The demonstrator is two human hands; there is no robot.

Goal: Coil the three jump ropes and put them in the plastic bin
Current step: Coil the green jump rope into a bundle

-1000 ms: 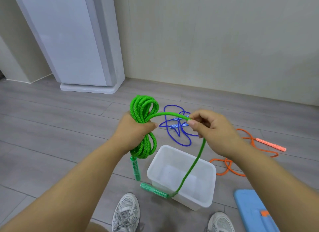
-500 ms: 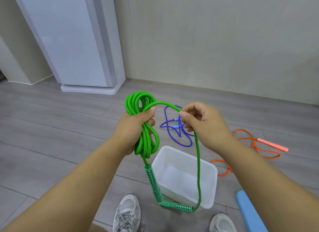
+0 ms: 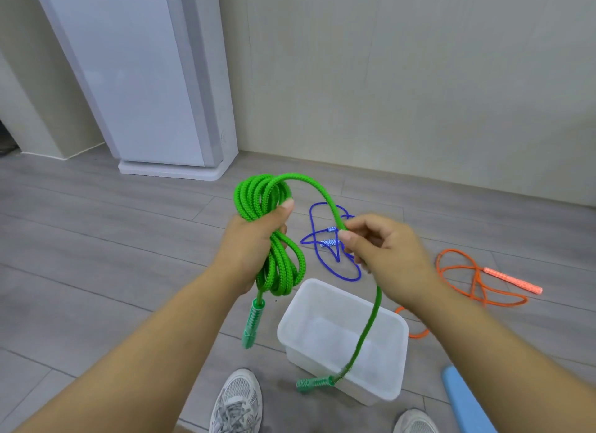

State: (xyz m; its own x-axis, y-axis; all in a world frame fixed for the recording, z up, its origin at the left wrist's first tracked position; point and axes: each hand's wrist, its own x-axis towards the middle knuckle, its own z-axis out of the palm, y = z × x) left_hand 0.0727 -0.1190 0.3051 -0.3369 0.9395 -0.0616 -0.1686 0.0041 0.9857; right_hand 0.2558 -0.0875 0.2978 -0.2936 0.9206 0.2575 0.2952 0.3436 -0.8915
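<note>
Looking down, I see the plastic bin (image 3: 380,390) on the floor with no rope lying inside; only the free tail of the green jump rope (image 3: 277,268) hangs in front of it. My left hand (image 3: 254,242) is closed around the green coils. My right hand (image 3: 383,248) pinches the loose strand. Beyond the bin lie the blue jump rope (image 3: 332,271) and, to the right, the orange jump rope (image 3: 477,284), both uncoiled. A blue mat (image 3: 464,403) edges in at lower right.
</note>
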